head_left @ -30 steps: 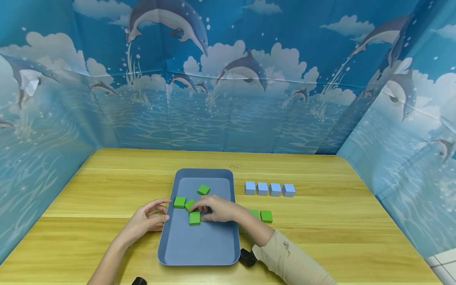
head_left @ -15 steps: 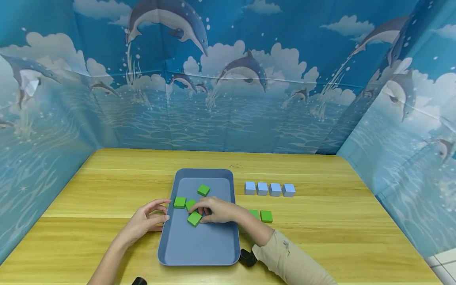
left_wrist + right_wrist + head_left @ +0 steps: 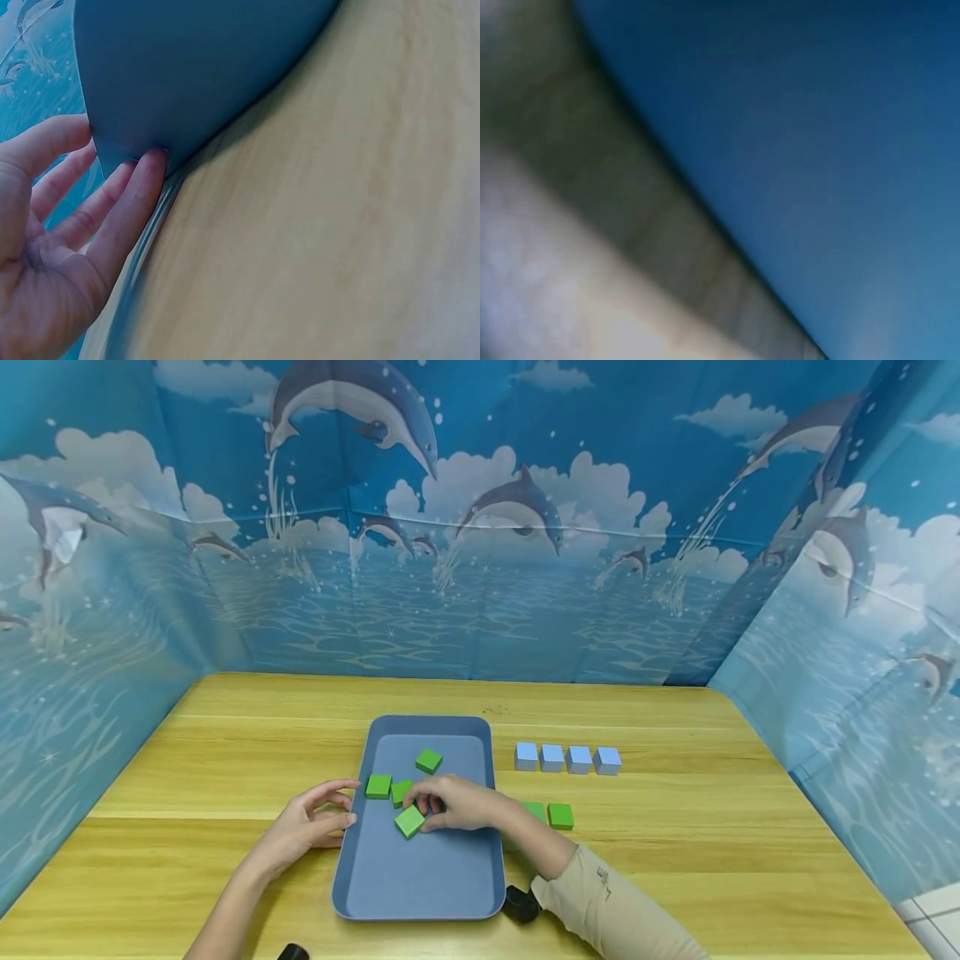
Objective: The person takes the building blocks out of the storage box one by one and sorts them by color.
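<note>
In the head view my right hand (image 3: 457,802) is over the tray, its thumb and fingers pinching a green block (image 3: 409,822) turned cornerwise. Close behind that block lie another green block (image 3: 402,792) and, to its left, a third green block (image 3: 378,787). Farther back in the tray is one more green block (image 3: 429,761). My left hand (image 3: 311,818) rests against the left side of the blue-grey tray (image 3: 420,885). The left wrist view shows its fingers (image 3: 139,191) fairly straight, tips touching the tray's outer wall (image 3: 202,67). Blur hides my right fingers in the right wrist view.
Right of the tray, a row of several pale blue cubes (image 3: 552,758) stands on the wooden table (image 3: 712,827). Nearer are a green block (image 3: 560,816) and one partly covered by my right forearm. A black object (image 3: 521,903) touches the tray's front right corner.
The green block in my right fingers has turned from square-on to cornerwise, and now looks brighter. The block behind it has shifted slightly. My left hand has stayed in place.
</note>
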`<state>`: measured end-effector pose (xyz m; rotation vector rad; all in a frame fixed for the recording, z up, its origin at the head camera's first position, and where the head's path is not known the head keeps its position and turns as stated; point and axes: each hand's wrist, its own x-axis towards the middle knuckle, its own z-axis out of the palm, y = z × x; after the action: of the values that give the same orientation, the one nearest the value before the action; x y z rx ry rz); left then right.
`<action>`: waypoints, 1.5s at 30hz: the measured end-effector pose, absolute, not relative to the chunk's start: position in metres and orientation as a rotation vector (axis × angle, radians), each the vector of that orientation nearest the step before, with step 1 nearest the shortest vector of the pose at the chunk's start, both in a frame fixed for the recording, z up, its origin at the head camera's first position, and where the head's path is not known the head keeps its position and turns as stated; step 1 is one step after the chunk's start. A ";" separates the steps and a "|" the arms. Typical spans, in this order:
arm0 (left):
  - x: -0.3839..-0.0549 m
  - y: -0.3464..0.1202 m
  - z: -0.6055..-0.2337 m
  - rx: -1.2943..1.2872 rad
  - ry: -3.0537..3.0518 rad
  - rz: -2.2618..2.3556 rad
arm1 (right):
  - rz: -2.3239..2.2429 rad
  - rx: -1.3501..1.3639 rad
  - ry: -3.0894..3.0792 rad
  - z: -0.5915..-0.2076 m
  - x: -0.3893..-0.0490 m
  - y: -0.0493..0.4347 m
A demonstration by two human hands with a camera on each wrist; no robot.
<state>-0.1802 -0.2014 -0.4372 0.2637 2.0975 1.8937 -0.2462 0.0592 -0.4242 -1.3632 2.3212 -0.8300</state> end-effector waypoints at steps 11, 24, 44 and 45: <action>-0.179 -0.201 -0.437 0.255 2.091 1.901 | -0.959 -1.363 2.253 -0.415 -0.243 0.070; -0.180 -0.202 -0.438 0.265 2.096 1.894 | -1.115 -1.285 2.314 -0.397 -0.236 0.107; -0.182 -0.201 -0.440 0.229 2.110 1.885 | -1.333 -1.096 2.450 -0.399 -0.225 0.189; -0.182 -0.201 -0.440 0.233 2.109 1.886 | -1.334 -1.087 2.460 -0.400 -0.225 0.193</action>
<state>-0.1817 -0.2014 -0.4399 0.2327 2.1090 1.8855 -0.2247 0.1932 -0.3998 -1.0868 2.4598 -1.3335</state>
